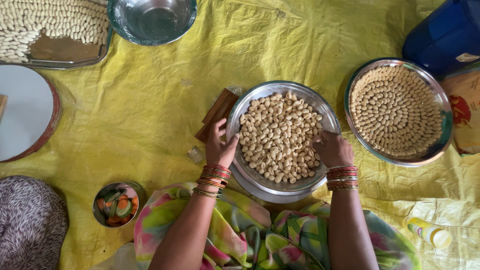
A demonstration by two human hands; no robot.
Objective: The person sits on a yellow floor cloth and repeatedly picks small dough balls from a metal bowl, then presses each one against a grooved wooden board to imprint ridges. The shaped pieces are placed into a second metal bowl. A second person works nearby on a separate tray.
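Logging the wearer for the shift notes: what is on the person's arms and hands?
Both forearms are bare, with no sleeves reaching them. The left hand has a thick stack of red and gold bangles at the wrist. The right hand carries a similar red and gold stack. No gloves; rings cannot be made out.

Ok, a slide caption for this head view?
Left hand grips the rim of a steel bowl of shaped dough pieces; right hand rests among them.

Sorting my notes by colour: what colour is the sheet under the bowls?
Yellow: the sheet spreads under everything in the head view.
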